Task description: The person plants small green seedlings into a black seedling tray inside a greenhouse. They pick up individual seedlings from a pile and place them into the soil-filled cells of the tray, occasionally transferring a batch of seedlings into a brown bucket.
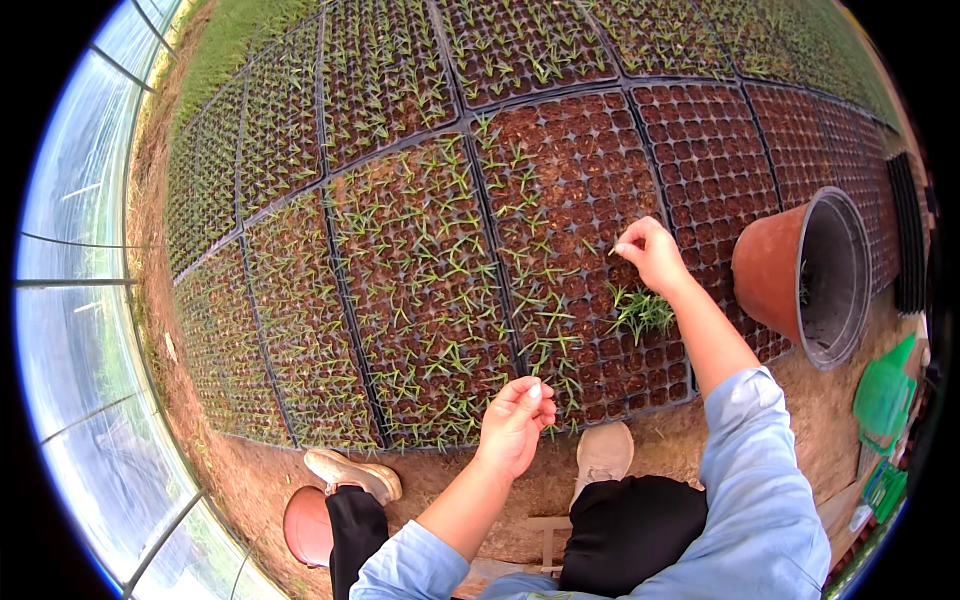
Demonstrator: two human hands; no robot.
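My right hand [651, 253] hovers over a black plug tray [600, 161] of brown growing medium, with thumb and forefinger pinched on a small plant cutting [614, 248]. Below that hand, a loose bunch of green cuttings [643, 313] lies on the same tray. Narrow-leaved seedlings [541, 319] stand in the tray's left columns, while many cells to the right show only bare medium. Near the tray's front left corner is my left hand [517, 424], its fingers curled and thumb against them. Whether a thin cutting sits between those fingertips is hard to tell.
A brown plant pot [769, 262] lies tipped at the right, near stacked black trays [906, 232] and a green plastic item [886, 394]. Planted trays [420, 285] spread left and beyond. Another pot [307, 525] is beside my left shoe [354, 474]. Clear plastic sheeting [75, 330] borders the left.
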